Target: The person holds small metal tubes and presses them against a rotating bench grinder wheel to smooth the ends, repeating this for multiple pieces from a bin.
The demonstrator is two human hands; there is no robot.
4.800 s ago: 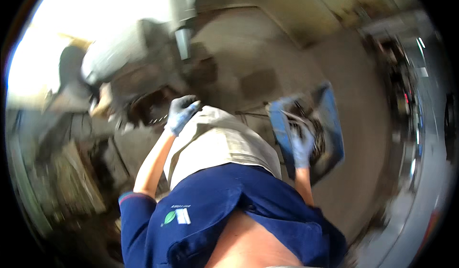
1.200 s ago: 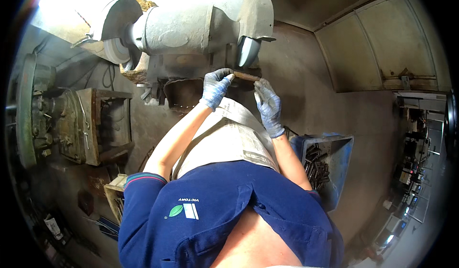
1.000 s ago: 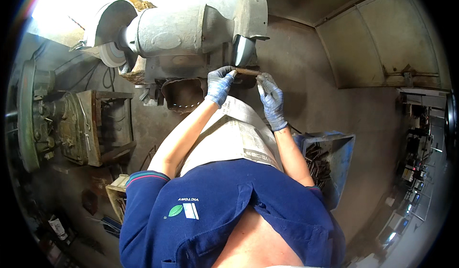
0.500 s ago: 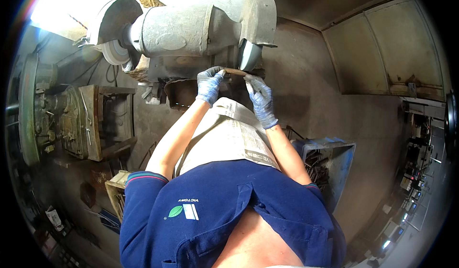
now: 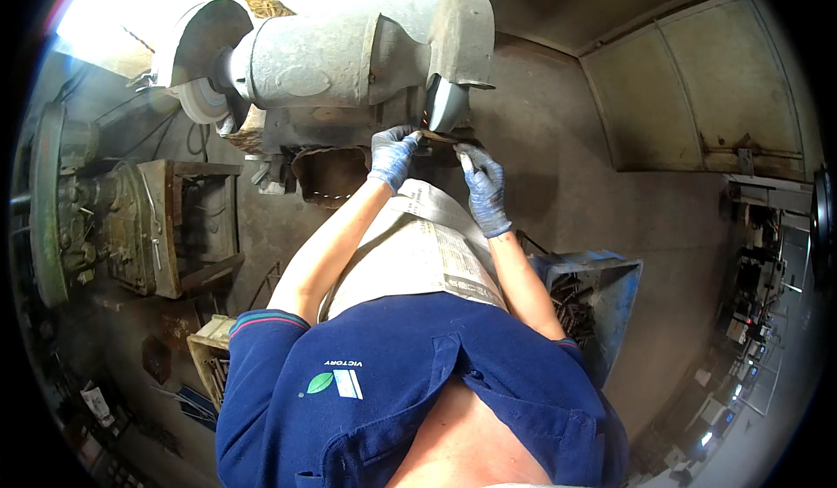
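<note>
A bench grinder (image 5: 305,61) stands in front of me, its right wheel (image 5: 449,105) showing below the guard. My left hand (image 5: 395,155), in a blue-and-grey glove, is closed on the left end of a thin, brownish metal bar (image 5: 438,137). The gloved right hand (image 5: 485,187) pinches the bar's other end. Between the hands, the bar lies against or very close to the lower edge of the right wheel. Small orange sparks show just left of that wheel. The bar's exact shape is too small to make out.
A blue crate (image 5: 602,296) with several dark metal pieces stands at my right. By my left elbow is a pale crate (image 5: 207,349). An old greenish machine (image 5: 113,222) stands farther left. A metal cabinet (image 5: 697,87) is at the right.
The view has shifted slightly. Both hands sit a little right relative to the grinder, and the bar has slid right along the wheel and tilted. Sparks now show.
</note>
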